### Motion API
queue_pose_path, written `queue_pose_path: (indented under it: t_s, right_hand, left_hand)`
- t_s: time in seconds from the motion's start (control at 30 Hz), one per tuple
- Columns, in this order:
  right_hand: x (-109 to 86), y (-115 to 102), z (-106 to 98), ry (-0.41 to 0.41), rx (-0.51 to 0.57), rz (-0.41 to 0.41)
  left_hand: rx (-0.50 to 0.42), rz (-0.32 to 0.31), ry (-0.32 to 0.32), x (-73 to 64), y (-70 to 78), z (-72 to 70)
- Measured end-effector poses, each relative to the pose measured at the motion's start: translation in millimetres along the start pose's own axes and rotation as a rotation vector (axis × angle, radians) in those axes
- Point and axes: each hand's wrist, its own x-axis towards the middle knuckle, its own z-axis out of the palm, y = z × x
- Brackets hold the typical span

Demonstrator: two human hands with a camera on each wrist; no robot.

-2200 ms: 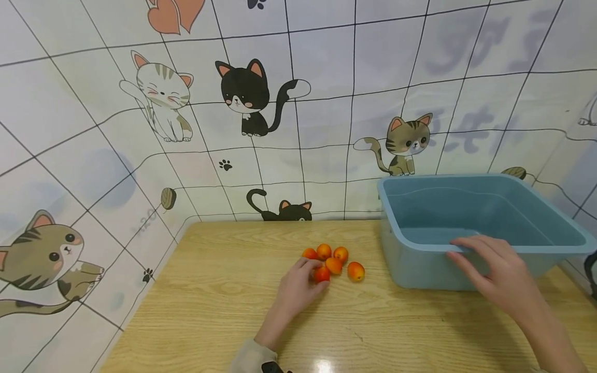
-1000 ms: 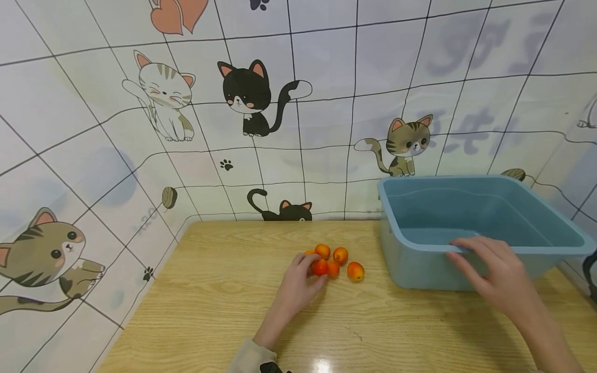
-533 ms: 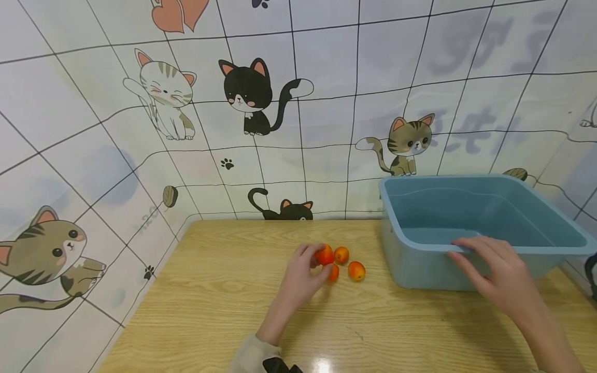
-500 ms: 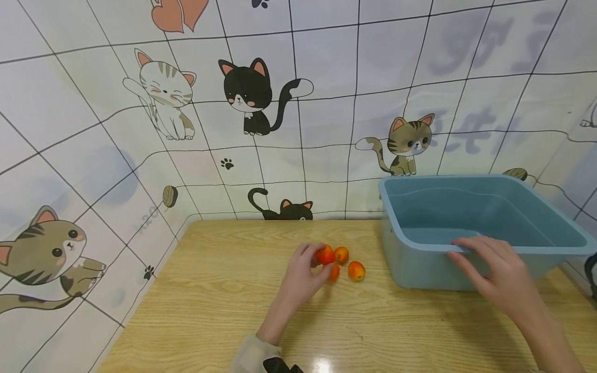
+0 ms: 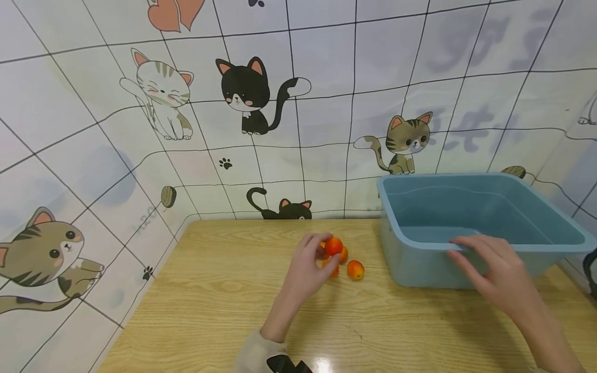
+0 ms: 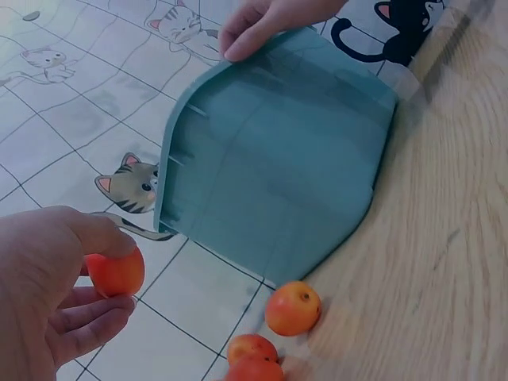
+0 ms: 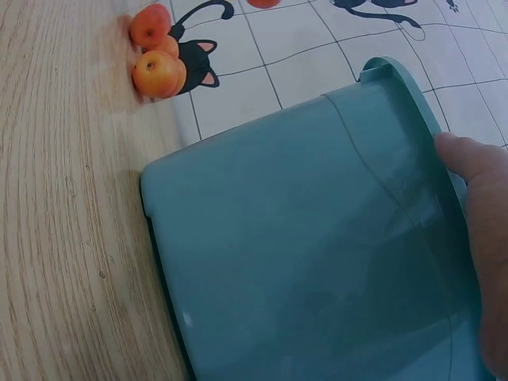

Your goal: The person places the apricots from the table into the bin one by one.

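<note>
One red-orange fruit (image 5: pixel 333 246) pinched btwn thumb and fingers of L hand (image 5: pixel 303 273), up off the surface (image 5: pixel 224 290). Bit of orange behind those fingers too; can't tell if held or just sitting there. Three more on the surface, orange w/ some red: a back fruit (image 5: pixel 344 254) partly hid by the held one; a middle fruit (image 5: pixel 335 271) by the thumb, partly hid as well; an end fruit (image 5: pixel 355 270) a bit off to the R, nearest the big blue tub (image 5: pixel 434 267), w/ a small dark spot. In L wrist view, held one well apart from those three.

R hand (image 5: pixel 501 269) on the near rim of the tub: fingers bent over the top edge, thumb on the outside, rim pinched btwn. Tub flat on the surface, R side, wide top up, part of its floor in view.

Pale sleeve (image 5: pixel 256 353) on L arm, w/ smth black (image 5: pixel 280 363) at the wrist. Shiny spot of light (image 5: pixel 322 364) on the surface close by. Wall (image 5: pixel 326 62) behind w/ thin black lines in squares, plus cartoon cats: black-and-white cat (image 5: pixel 247 96), pale cat (image 5: pixel 165 98) to its L, stripy brown cat (image 5: pixel 408 142) just over the tub, big stripy cat (image 5: pixel 51 254) on the L side. Pinkish heart (image 5: pixel 165 14) up top. Smth dark (image 5: pixel 591 274) at far R edge, too cut off to name.
</note>
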Motion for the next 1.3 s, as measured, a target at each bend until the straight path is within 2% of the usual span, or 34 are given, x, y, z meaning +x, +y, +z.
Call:
queue_pose_path:
  t_s: [0.53, 0.8, 0.93, 1.13, 1.3]
  right_hand:
    - [0.7, 0, 0, 0.003, 0.007, -0.007]
    - [1.1, 0, -1, -0.003, 0.011, -0.001]
    - [0.8, 1, -2, -0.008, 0.013, 0.000]
    - [0.5, 3, -2, -0.010, 0.008, -0.003]
    - [0.4, 4, -2, -0.013, 0.003, -0.006]
  left_hand:
    - [-0.065, 0.015, 0.045, 15.5, 30.5, 9.8]
    - [-0.131, 0.059, 0.068, 23.1, 46.1, 18.1]
    - [-0.169, 0.066, 0.076, 26.5, 53.0, 24.0]
    - [-0.186, 0.126, 0.100, 31.0, 60.0, 37.0]
    - [-0.206, 0.114, 0.122, 33.8, 65.9, 46.0]
